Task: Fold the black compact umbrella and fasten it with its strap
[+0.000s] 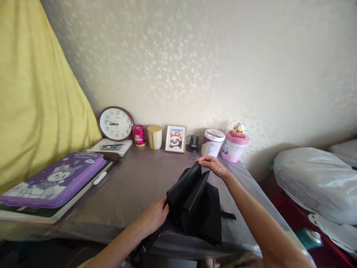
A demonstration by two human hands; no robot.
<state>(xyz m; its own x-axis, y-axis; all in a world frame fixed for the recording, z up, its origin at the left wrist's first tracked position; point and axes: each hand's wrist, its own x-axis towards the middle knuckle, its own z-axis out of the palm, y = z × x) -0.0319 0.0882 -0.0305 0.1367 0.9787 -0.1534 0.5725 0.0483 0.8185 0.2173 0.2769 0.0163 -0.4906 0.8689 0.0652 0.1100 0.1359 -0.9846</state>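
A black umbrella lies half folded over the table's near edge, its fabric panels loose and standing in pleats. A short strap sticks out from its right side. My left hand is closed round the umbrella's left part; its fingertips are mostly hidden behind the cloth. At the upper edge of a panel, my right hand pinches the fabric between thumb and fingers. The umbrella's lower left end hangs dark below my left wrist, and its details are hard to make out.
A purple case lies on books at the left. Along the wall stand a clock, a pink can, a yellow-lidded jar, a framed panda picture, a black stand and two tubs. White bags sit right.
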